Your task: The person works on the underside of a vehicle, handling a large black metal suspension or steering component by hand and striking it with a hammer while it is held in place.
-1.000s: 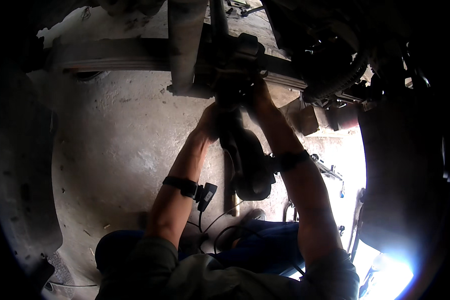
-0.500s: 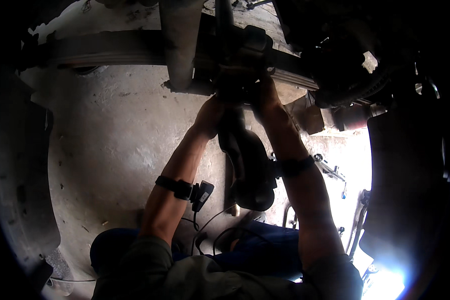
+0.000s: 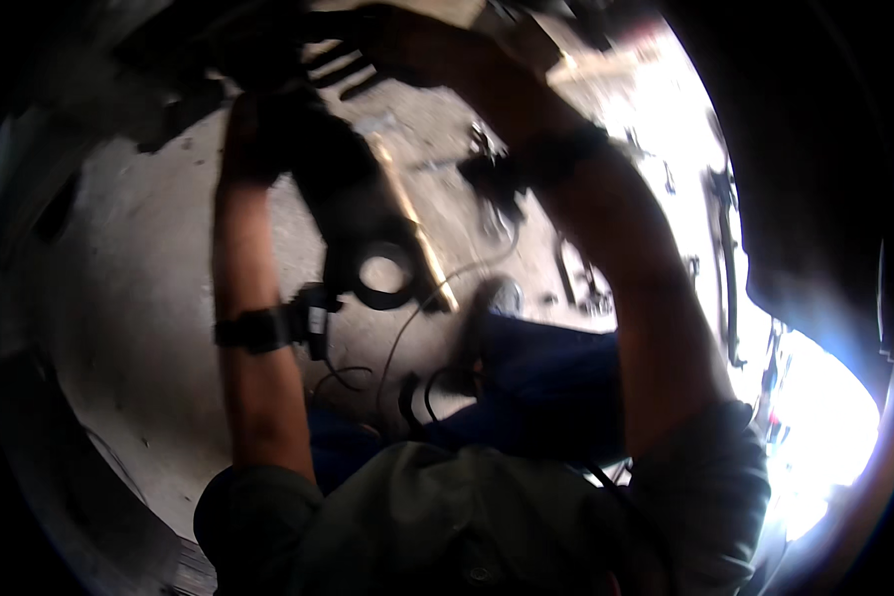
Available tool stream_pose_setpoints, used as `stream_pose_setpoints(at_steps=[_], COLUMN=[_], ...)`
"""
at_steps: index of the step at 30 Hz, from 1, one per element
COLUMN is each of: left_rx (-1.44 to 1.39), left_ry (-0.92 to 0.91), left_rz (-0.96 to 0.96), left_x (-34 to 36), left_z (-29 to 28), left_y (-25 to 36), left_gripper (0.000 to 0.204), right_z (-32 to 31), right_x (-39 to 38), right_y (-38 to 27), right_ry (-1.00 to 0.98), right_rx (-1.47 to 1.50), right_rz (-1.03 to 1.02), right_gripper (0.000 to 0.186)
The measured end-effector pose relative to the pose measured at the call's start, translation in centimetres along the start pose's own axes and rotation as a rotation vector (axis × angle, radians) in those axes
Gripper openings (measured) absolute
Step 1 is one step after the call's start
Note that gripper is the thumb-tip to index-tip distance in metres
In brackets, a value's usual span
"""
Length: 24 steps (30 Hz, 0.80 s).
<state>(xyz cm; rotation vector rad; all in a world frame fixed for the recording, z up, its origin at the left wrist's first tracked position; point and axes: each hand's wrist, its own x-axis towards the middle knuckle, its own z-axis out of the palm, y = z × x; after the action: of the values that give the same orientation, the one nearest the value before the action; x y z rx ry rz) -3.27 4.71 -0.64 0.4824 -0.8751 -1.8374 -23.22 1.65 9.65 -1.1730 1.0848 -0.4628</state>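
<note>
A dark, thick metal part (image 3: 343, 184) hangs down in the middle, ending in a ring with a round hole at its lower end. Against its upper left side is my left hand (image 3: 253, 144), in deep shadow. The fingers there are hidden and blurred, so whether they grip the part cannot be told. Higher and further right, my right hand (image 3: 392, 48) reaches left beneath the dark vehicle underside (image 3: 258, 40). Its fingers are stretched out and spread, with light showing between them. Each wrist wears a dark strap with a small box on it.
A long yellowish rod (image 3: 417, 223) lies on the grey concrete floor (image 3: 159, 288) beside the hanging part. Dark tools and pieces (image 3: 586, 283) are strewn at the right. A dark, large rounded shape (image 3: 815, 179) closes in the right side, near strong glare. Thin cables cross my lap.
My view has swung, and everything is smeared by motion. The right hand has come off the part's upper end and spread its fingers. The hanging part now shows its ringed end.
</note>
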Motion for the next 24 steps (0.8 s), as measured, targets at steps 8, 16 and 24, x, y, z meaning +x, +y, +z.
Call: stream_pose_setpoints(at_steps=[8, 16, 24], left_rx=[0.716, 0.190, 0.373], left_ry=[-0.074, 0.161, 0.154], left_rz=[-0.029, -0.486, -0.338], left_x=[-2.0, 2.3, 1.7], left_z=[3.8, -4.0, -3.3], left_y=[3.0, 3.6, 2.7], left_gripper=[0.056, 0.050, 0.037], right_z=[-13.9, -8.8, 0.4], right_x=[-19.0, -39.7, -46.4], right_y=[18.5, 43.1, 46.4], right_ry=[0.700, 1.185, 1.372], right_rx=[-0.572, -0.111, -0.028], right_rz=[0.152, 0.692, 0.950], right_gripper=[0.023, 0.022, 0.029])
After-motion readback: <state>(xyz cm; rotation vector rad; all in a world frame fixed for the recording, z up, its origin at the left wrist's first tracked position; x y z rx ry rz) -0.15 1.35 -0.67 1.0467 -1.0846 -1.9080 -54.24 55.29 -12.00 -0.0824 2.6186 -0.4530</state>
